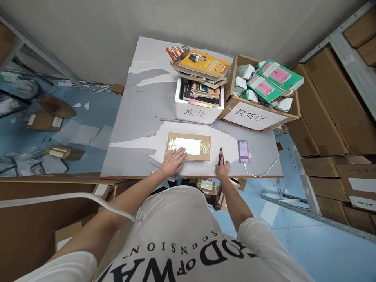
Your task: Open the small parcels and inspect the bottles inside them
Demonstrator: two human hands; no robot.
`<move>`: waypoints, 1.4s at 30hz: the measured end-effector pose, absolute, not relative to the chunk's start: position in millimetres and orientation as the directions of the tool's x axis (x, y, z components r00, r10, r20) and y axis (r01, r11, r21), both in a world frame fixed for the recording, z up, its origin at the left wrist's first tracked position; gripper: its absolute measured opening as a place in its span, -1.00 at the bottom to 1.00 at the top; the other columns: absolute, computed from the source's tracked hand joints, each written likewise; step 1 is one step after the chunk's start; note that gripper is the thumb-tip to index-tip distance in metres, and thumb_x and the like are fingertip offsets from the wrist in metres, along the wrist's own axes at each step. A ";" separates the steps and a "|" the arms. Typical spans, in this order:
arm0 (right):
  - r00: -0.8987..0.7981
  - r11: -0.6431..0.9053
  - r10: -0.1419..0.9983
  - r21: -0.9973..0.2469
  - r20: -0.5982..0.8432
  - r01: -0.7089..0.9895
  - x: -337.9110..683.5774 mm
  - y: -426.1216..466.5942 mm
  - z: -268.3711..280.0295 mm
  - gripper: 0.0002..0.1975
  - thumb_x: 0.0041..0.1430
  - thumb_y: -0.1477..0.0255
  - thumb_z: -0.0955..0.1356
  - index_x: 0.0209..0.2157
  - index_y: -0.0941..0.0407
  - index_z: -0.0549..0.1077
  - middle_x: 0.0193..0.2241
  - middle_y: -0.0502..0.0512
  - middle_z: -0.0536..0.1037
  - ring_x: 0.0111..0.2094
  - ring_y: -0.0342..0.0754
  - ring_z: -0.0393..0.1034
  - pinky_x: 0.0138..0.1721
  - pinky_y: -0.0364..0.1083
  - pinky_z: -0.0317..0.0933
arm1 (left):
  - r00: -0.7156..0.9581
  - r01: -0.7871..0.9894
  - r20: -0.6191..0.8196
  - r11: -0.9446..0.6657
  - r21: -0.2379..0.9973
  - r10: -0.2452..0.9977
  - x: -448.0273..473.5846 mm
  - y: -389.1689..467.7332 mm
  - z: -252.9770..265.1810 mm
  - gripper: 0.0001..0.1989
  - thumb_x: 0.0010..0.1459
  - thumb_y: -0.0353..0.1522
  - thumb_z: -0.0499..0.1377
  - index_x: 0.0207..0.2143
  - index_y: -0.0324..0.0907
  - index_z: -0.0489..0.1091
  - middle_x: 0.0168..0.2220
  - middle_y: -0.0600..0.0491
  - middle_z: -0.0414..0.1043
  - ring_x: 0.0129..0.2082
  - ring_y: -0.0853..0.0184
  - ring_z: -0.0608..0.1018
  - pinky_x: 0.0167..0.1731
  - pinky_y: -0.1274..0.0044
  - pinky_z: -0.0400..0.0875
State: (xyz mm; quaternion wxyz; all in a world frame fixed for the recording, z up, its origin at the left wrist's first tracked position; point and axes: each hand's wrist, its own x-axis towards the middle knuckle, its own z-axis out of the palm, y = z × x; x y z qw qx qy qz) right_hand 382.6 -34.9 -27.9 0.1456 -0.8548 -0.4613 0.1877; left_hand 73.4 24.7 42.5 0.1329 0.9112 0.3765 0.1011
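Note:
A small cardboard box [206,150] lies on the table, closed with shiny tape and bearing a white label [189,146]. My left hand [174,161] rests on the box's near left part, fingers stretched out over the label's edge. To the right of the box, my right hand [223,170] grips a red and black utility knife [221,157] low over the tabletop. Its blade points away from me and stands apart from the box.
A phone [243,151] with a white cable lies at the right. Behind stand a white bin [192,113] of books and a carton [261,117] of green boxes. Shelves with large cartons [326,102] flank the table's right. Boxes and paper litter the floor at left.

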 end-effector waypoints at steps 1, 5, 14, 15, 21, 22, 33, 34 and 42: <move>0.493 -0.512 0.854 -0.425 -0.163 0.746 379.9 -26.2 -17.3 -0.43 0.21 0.30 0.22 0.23 0.16 0.10 0.11 0.47 0.11 0.10 0.34 0.00 0.00 0.30 -0.01 | 0.692 0.659 0.084 -0.674 0.332 0.717 73.8 24.9 41.9 -0.51 0.22 -0.34 -0.02 0.19 -0.26 0.20 0.25 -0.17 0.14 0.30 0.12 0.12 0.23 0.21 0.06; 0.231 -0.216 0.973 -0.420 -0.017 0.881 346.1 24.8 34.8 -0.40 0.27 0.28 0.14 0.29 0.12 -0.06 0.20 0.37 0.03 0.20 0.23 -0.07 0.11 0.22 -0.02 | 0.675 0.661 0.062 -0.640 0.392 0.735 75.9 26.6 41.8 -0.46 0.16 -0.35 0.03 0.20 -0.25 0.19 0.24 -0.17 0.15 0.28 0.11 0.16 0.21 0.18 0.10; -0.620 0.598 0.770 -0.166 -0.152 0.784 251.6 106.5 71.1 -0.41 0.27 0.32 0.22 0.28 0.13 0.00 0.30 0.35 -0.01 0.26 0.29 -0.09 0.16 0.26 -0.12 | 0.673 0.673 0.008 -0.617 0.407 0.739 79.8 29.7 41.9 -0.49 0.13 -0.32 0.06 0.14 -0.27 0.28 0.18 -0.19 0.25 0.23 0.10 0.24 0.20 0.20 0.12; -0.637 0.622 0.755 -0.137 -0.158 0.771 248.7 107.7 66.6 -0.43 0.28 0.38 0.19 0.28 0.16 0.00 0.30 0.37 0.00 0.26 0.30 -0.08 0.16 0.28 -0.13 | 0.673 0.673 0.006 -0.616 0.409 0.740 79.9 29.8 41.0 -0.49 0.13 -0.32 0.05 0.14 -0.26 0.27 0.18 -0.18 0.26 0.23 0.10 0.25 0.20 0.19 0.12; -0.666 0.671 0.734 -0.014 -0.134 0.742 236.0 106.7 63.8 -0.53 0.28 0.57 0.04 0.22 0.25 0.05 0.23 0.48 0.12 0.20 0.28 0.08 0.12 0.32 -0.05 | 0.650 0.679 0.051 -0.610 0.409 0.758 80.8 30.5 34.9 -0.57 0.21 -0.38 -0.03 0.13 -0.22 0.30 0.14 -0.15 0.32 0.21 0.15 0.29 0.16 0.21 0.20; -0.666 0.673 0.731 -0.001 -0.145 0.739 234.3 108.4 68.5 -0.54 0.28 0.57 0.03 0.20 0.25 0.07 0.21 0.47 0.16 0.16 0.27 0.14 0.10 0.29 0.01 | 0.645 0.682 0.055 -0.607 0.409 0.762 81.1 30.7 33.8 -0.58 0.22 -0.40 -0.04 0.12 -0.19 0.31 0.13 -0.14 0.33 0.20 0.16 0.30 0.15 0.19 0.21; -0.765 0.818 0.473 -0.106 -0.437 0.565 239.1 157.6 116.3 -0.65 0.24 0.66 0.07 0.03 0.28 0.21 -0.05 0.38 0.41 -0.14 0.06 0.43 -0.12 0.03 0.24 | 0.645 0.677 0.136 -0.645 0.355 0.752 79.6 30.5 10.2 -0.62 0.27 -0.48 -0.08 0.05 -0.18 0.36 0.12 -0.09 0.36 0.17 0.22 0.36 0.12 0.27 0.28; -0.768 0.817 0.467 -0.118 -0.439 0.564 238.6 157.7 117.5 -0.66 0.25 0.63 0.09 0.03 0.27 0.22 -0.06 0.36 0.42 -0.14 0.06 0.43 -0.11 0.02 0.24 | 0.644 0.677 0.150 -0.650 0.345 0.750 79.5 30.3 8.6 -0.63 0.27 -0.48 -0.08 0.05 -0.17 0.36 0.11 -0.08 0.37 0.16 0.22 0.36 0.11 0.27 0.29; -0.502 0.541 0.811 0.060 -0.302 0.839 181.1 119.4 104.5 -0.52 0.25 0.66 0.04 0.20 0.39 0.08 -0.01 0.59 0.37 -0.07 0.13 0.38 -0.21 0.08 0.29 | 0.654 0.659 0.220 -0.688 0.303 0.724 78.9 31.6 4.2 -0.66 0.29 -0.43 -0.09 -0.01 -0.14 0.39 -0.06 -0.04 0.51 0.05 0.26 0.47 0.06 0.34 0.36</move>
